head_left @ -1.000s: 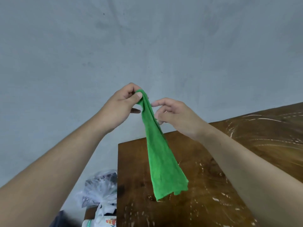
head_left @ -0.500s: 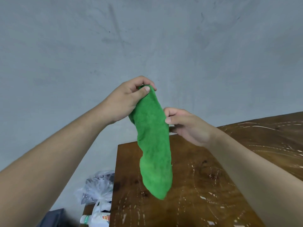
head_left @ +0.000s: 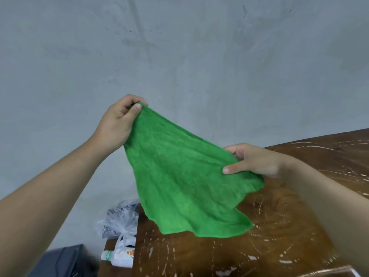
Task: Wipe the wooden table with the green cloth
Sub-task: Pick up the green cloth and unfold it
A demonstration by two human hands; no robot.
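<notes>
A green cloth (head_left: 179,176) hangs spread out in the air above the left end of the wooden table (head_left: 279,236). My left hand (head_left: 117,122) pinches its upper corner between thumb and fingers, raised high. My right hand (head_left: 253,159) grips the cloth's right edge, lower and over the table. The cloth's bottom edge hangs loose just above the tabletop. The dark brown table is streaked with white scratches and specks.
A grey wall fills the background. Left of the table, lower down, lie a clear plastic bag (head_left: 119,218), a white tube with a green cap (head_left: 117,255) and a dark grey box (head_left: 60,260). The table's left edge runs at about mid-frame.
The cloth, hanging as a narrow bunch before, is now spread wide. My right hand took hold of its edge and pulled it right and down; my left hand kept its corner.
</notes>
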